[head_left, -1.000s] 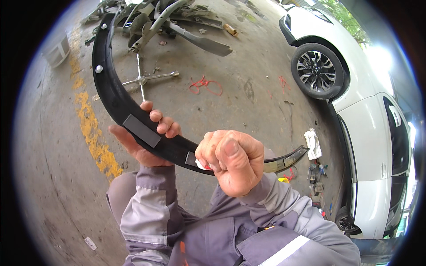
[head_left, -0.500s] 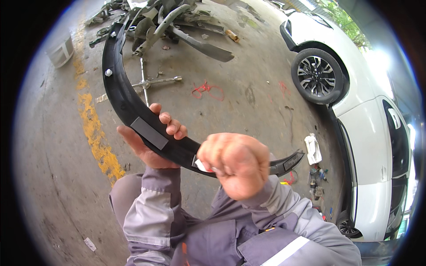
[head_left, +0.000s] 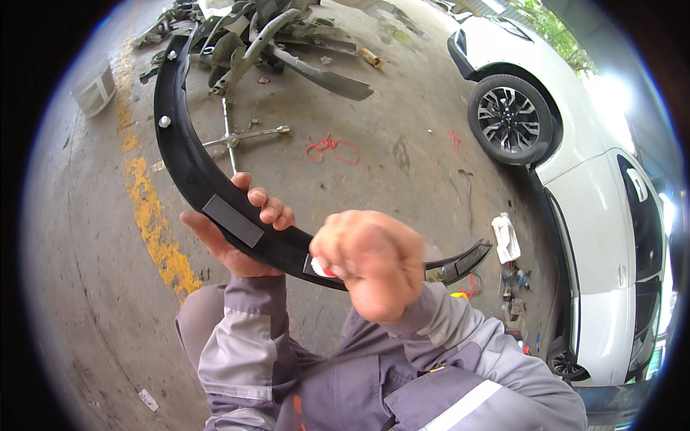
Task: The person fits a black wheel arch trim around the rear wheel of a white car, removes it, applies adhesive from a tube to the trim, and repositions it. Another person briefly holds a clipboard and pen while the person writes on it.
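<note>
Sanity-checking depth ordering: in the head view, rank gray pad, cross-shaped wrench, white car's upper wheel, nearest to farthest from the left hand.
1. Gray pad: on the black strip, between the left hand's thumb and fingers.
2. Cross-shaped wrench: on the floor, beyond the fingertips.
3. White car's upper wheel: far across the floor, to the right.

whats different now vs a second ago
The right hand has shifted slightly along the black strip toward the left hand, and more of the red-and-white piece at its fingers shows. Its thumbnail no longer shows clearly, and that hand is blurred. Nothing was visibly taken up or let go. The left hand keeps its hold; the wrench and car stayed put.
</note>
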Demonstrator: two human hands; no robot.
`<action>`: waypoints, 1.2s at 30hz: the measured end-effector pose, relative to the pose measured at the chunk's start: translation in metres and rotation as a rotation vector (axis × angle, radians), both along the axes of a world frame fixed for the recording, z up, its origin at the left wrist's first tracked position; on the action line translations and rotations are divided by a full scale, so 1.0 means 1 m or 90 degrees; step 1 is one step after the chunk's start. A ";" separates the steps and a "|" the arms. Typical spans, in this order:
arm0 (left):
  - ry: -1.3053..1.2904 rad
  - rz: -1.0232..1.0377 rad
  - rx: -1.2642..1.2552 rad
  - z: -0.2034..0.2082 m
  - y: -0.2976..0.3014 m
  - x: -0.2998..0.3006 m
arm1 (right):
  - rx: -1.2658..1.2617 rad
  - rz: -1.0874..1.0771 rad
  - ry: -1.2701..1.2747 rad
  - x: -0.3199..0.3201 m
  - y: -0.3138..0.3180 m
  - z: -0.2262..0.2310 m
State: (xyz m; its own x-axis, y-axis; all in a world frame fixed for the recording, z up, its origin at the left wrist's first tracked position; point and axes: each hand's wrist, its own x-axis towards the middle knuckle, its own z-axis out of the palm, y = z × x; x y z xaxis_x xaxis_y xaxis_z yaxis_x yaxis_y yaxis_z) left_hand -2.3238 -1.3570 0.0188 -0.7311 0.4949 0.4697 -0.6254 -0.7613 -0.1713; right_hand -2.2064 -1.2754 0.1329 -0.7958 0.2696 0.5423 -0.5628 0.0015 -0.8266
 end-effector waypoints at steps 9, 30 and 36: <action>0.009 -0.005 -0.009 0.003 0.000 0.000 | -0.064 0.006 0.024 0.016 0.003 0.002; -0.060 -0.002 -0.052 0.012 -0.011 -0.009 | -0.205 -0.288 0.064 0.151 0.100 0.031; -0.088 0.003 -0.078 0.010 -0.010 -0.008 | -0.117 -0.268 -0.022 0.133 0.090 0.000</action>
State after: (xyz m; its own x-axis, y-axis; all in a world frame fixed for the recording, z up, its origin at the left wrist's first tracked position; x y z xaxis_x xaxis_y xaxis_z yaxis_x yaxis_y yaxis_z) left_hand -2.3320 -1.3666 0.0289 -0.7866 0.5390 0.3012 -0.5990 -0.7845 -0.1607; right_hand -2.0734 -1.1854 0.1332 -0.6132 0.6619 0.4311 -0.5173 0.0760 -0.8524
